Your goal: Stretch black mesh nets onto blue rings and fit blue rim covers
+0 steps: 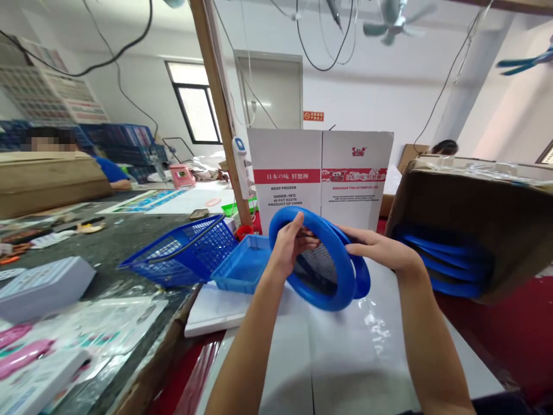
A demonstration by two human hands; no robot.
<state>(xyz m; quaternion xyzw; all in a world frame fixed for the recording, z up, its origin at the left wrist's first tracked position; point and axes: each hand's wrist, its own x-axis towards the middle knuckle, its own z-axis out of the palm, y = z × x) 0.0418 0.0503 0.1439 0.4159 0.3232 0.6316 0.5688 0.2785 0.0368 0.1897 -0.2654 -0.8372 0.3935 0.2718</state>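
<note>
- Head view: a round blue mesh frame is hovering above the white worktop, in front of a white crab-print carton.
- Its thick, rounded rim is looking smooth and bright blue; it is leaning at a slant and ringing a fine, dark mesh.
- A second blue rim is peeking out behind; whether it is joining the first, I cannot tell.
- The left hand is curling round the rim's upper left, thumb lying along the edge, fingers reaching inside the ring.
- The right hand is resting nearly flat on the upper right edge, fingers stretched; how firmly it is gripping, I cannot tell.
- Both forearms are running off the bottom edge.
- The frame is covering part of the carton's lower front.
- Inside the brown carton, shadow is blurring several blue pieces.
</note>
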